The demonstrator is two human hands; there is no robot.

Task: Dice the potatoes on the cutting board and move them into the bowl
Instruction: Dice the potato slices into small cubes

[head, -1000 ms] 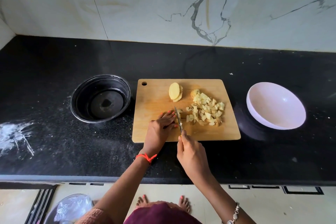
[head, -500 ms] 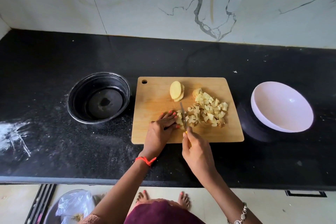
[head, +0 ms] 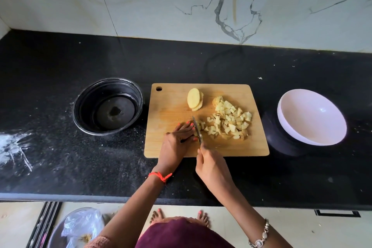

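On the cutting board (head: 171, 106): a heap of diced potato (head: 231, 121) lies right of centre, and a leaning stack of sliced potato (head: 194, 99) stands at the far side, well apart from both my hands.
Left hand (head: 177, 143): my fingers are stretched forward and nearly flat, their tips right against the left face of the blade. Whatever potato lies beneath them is hidden, so I cannot tell how much is left there.
Right hand (head: 213, 169): it is curled tight round the handle of the knife (head: 197, 129); the handle itself is buried in my fist and only the blade shows.
Just changed: half a second ago the blade reached further out among the cut cubes; now it sits back beside my left fingertips, with small pieces lying just to its right.
Meaning for the task: I judge that one more cut is made and the knife is set for the next, so the dicing of this portion is nearly through.
White bowl (head: 314, 119): it sits tilted to the right of the board, with no potato in it as before, so the transfer is not begun.
Black container (head: 108, 106): it stands left of the board, untouched.
Still to cut: the sliced stack, unmoved over this last second.
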